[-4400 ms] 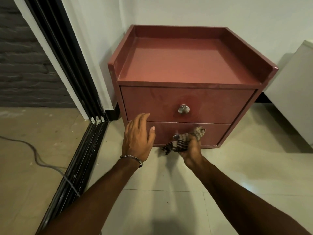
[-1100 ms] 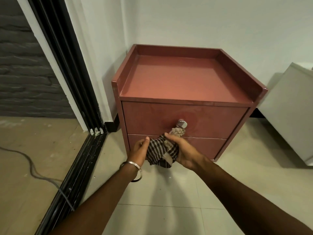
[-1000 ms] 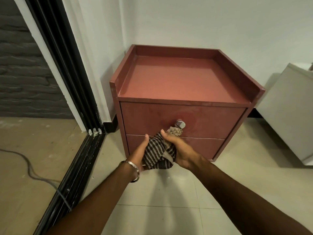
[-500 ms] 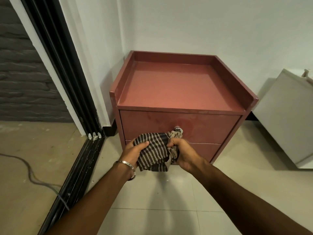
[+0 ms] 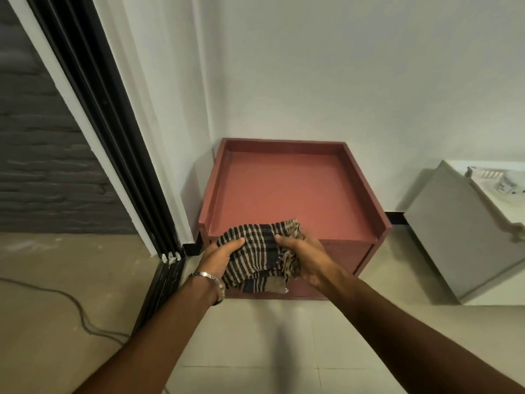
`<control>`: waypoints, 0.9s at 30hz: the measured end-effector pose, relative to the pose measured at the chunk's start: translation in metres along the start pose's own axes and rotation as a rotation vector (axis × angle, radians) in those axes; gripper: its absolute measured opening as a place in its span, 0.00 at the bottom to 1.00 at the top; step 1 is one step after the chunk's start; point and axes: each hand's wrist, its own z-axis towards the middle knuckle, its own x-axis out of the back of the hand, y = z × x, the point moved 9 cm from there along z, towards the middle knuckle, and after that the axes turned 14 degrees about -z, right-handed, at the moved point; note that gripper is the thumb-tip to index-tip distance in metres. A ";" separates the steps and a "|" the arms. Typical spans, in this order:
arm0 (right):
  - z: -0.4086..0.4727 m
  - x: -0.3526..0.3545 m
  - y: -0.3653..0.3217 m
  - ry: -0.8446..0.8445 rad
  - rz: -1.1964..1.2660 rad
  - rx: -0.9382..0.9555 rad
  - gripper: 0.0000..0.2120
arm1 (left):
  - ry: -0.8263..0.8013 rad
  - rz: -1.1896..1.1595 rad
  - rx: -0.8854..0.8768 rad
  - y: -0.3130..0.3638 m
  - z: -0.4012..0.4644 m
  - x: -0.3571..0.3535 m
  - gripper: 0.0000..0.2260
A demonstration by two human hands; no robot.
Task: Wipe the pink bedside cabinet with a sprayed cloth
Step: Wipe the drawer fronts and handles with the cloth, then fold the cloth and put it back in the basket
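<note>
a: what does the head view show?

b: both hands meet in front of a pink cabinet (image 5: 287, 191), bunching up a striped cloth (image 5: 257, 251) between them.

a: how does each hand sit?

b: the left hand (image 5: 220, 258) grips the left side of the cloth, thumb on top and fingers curled under. the right hand (image 5: 305, 257) grips the right side, thumb pressed onto the fabric and fingers wrapped round a crumpled fold. a metal bracelet (image 5: 208, 278) rings the left wrist.

a: where is the cloth against the cabinet?

b: it is held at the front edge of the cabinet, its upper part overlapping the near edge of the top, its lower part hanging in front of the drawers. whether it touches the top, i cannot tell.

a: and the cabinet itself?

b: it stands in a corner against a white wall (image 5: 341, 81). the top has a raised rim on the left, back and right sides. the hands and cloth hide most of the drawer fronts.

a: anything else around?

b: a black sliding door frame (image 5: 113, 132) runs down the left, with a grey brick wall (image 5: 37, 177) beyond it. a thin cable (image 5: 68, 302) trails over the tiled floor (image 5: 255, 336). to the right, apart from the cabinet, stands a white box-like unit (image 5: 460, 237).
</note>
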 end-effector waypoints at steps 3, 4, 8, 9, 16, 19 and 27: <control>-0.023 -0.004 -0.033 -0.009 -0.047 -0.047 0.13 | -0.009 -0.011 0.038 0.036 -0.026 -0.019 0.22; -0.032 -0.005 -0.046 -0.011 -0.057 -0.058 0.15 | -0.023 -0.011 0.052 0.048 -0.035 -0.026 0.24; -0.069 -0.007 -0.099 -0.003 -0.035 -0.066 0.18 | -0.047 -0.010 0.061 0.098 -0.077 -0.053 0.16; -0.079 -0.007 -0.113 -0.002 -0.029 -0.072 0.18 | -0.048 -0.026 0.062 0.111 -0.087 -0.060 0.17; -0.144 -0.012 -0.216 -0.047 0.038 -0.018 0.16 | -0.018 -0.092 -0.005 0.193 -0.149 -0.108 0.17; -0.163 -0.005 -0.254 -0.005 -0.033 -0.004 0.13 | -0.010 0.004 -0.030 0.227 -0.175 -0.128 0.15; -0.216 -0.001 -0.338 0.016 -0.115 0.014 0.10 | -0.004 0.126 -0.056 0.305 -0.230 -0.185 0.10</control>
